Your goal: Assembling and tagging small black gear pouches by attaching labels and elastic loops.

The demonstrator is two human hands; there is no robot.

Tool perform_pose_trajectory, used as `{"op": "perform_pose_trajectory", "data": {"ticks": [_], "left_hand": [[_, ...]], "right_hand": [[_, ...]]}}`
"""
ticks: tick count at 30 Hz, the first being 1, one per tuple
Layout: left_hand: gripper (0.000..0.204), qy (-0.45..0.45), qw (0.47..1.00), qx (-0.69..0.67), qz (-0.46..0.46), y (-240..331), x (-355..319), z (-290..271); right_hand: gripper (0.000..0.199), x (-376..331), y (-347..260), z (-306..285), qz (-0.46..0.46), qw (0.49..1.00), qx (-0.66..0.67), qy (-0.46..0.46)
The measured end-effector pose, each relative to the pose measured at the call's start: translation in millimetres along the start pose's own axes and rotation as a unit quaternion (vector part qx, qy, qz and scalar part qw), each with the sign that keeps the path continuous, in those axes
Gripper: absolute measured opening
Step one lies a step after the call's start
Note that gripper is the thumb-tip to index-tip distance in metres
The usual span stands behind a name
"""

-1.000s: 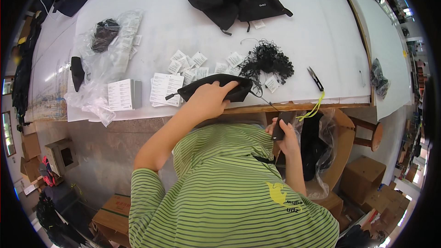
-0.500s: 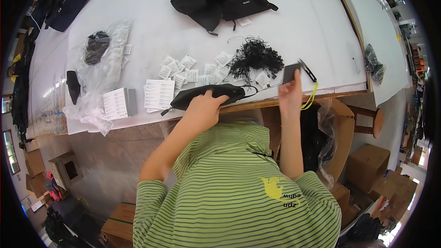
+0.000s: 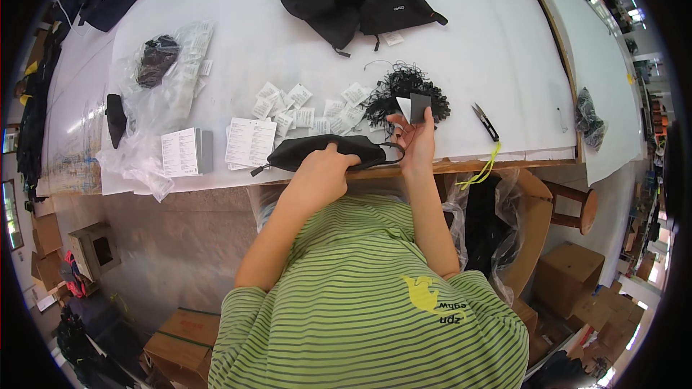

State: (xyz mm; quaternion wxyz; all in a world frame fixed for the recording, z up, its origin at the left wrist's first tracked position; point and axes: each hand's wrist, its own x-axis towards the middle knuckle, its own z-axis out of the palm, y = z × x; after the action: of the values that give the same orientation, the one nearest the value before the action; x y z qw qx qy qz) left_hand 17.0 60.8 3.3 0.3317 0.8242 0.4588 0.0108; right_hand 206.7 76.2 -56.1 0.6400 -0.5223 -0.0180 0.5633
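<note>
A black zippered pouch (image 3: 295, 155) lies along the table's near edge, its zipper pull hanging out at the left end. My left hand (image 3: 324, 176) grips the pouch, thumb and forefinger over its top. Beyond the pouch's right end, my right hand (image 3: 416, 145) is raised, holding a dark hang tag (image 3: 420, 108) that shows a white side at its left. The pouch's black strap loop (image 3: 393, 153) reaches to the right hand's fingers. Just behind the tag is a heap of black strings (image 3: 404, 79), partly hidden by it.
White printed labels (image 3: 282, 106) lie scattered behind the pouch. To the left are printed cards (image 3: 250, 142), a card stack (image 3: 186, 153) and a clear plastic bag (image 3: 173, 94). Thread snips (image 3: 486, 122) with a yellow cord lie at right. Black bags (image 3: 360, 0) sit at the back.
My right hand has moved left with the hang tag, from beside the snips to the pouch's loop end. The tag now shows a white side. My left hand stays on the pouch.
</note>
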Motion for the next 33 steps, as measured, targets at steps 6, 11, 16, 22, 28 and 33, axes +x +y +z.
{"op": "perform_pose_trajectory", "data": {"ticks": [6, 11, 16, 22, 28, 33], "left_hand": [[0.032, -0.032, 0.999, -0.011, -0.005, 0, 3, -7], [0.028, -0.011, 1.0, -0.014, 0.004, -3, 2, -3], [0.02, 0.056, 0.998, -0.033, 0.008, -17, -13, 0], [0.014, 0.287, 0.957, -0.045, -0.006, -17, -37, -3], [0.019, 0.319, 0.944, -0.058, 0.05, -21, -32, 12], [0.029, 0.394, 0.909, -0.122, 0.054, -10, -26, 20]], "right_hand": [[0.048, 7, 5, 0, 0.041, 0.98, 0.008, -0.193], [0.046, 19, 6, 6, -0.052, 0.987, -0.093, -0.119], [0.051, 39, -29, -14, -0.415, 0.833, -0.363, -0.047], [0.037, 7, -73, -4, -0.4, 0.806, -0.426, -0.093], [0.021, -42, -63, 39, -0.477, 0.593, -0.54, -0.36], [0.03, -37, -25, 39, -0.409, 0.41, -0.73, -0.363]]}}
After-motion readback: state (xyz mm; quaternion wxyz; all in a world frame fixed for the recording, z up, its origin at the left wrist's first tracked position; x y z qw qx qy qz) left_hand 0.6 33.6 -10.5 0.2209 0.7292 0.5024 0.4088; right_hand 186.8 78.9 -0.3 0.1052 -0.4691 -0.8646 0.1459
